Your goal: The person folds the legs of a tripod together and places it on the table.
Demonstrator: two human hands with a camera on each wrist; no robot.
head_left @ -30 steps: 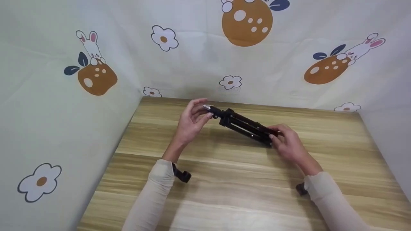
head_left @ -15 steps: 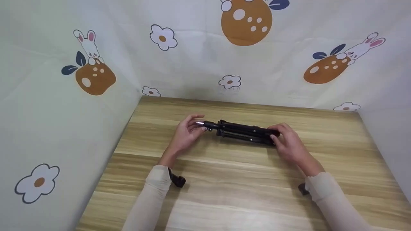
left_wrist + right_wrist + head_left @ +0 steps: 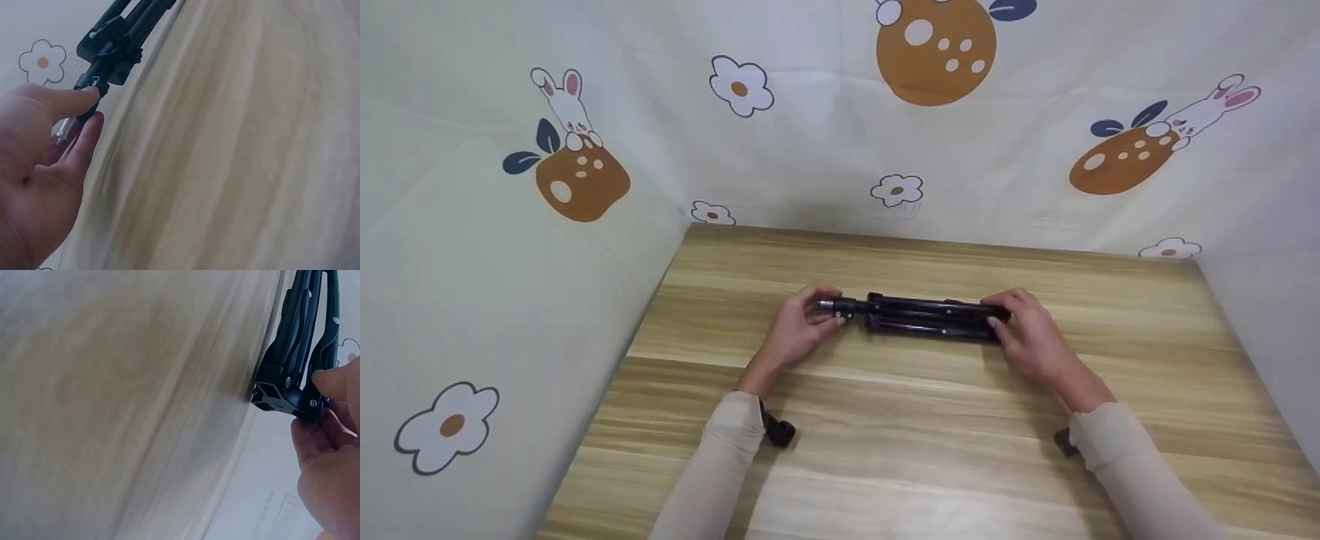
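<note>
A folded black tripod (image 3: 934,318) lies crosswise between my two hands, close over the wooden table, its silver-tipped end pointing left. My left hand (image 3: 799,326) pinches that narrow end between thumb and fingers. In the left wrist view the silver tip (image 3: 66,130) shows inside the curl of the hand, with the thumb on the black collar (image 3: 93,81). At the other end, my right hand (image 3: 1033,337) grips the feet of the folded legs. The right wrist view shows the leg ends (image 3: 275,398) held between thumb and fingertips.
The table (image 3: 930,435) has a light wood grain. Pale cloth with fruit, rabbit and flower prints forms a back wall (image 3: 810,142) and side walls (image 3: 450,270) close around it. Dark wrist mounts (image 3: 778,431) hang from both sleeves.
The tripod's left end has come down and toward me with my left hand, so the tripod now lies nearly level across the view. My right hand has hardly moved.
</note>
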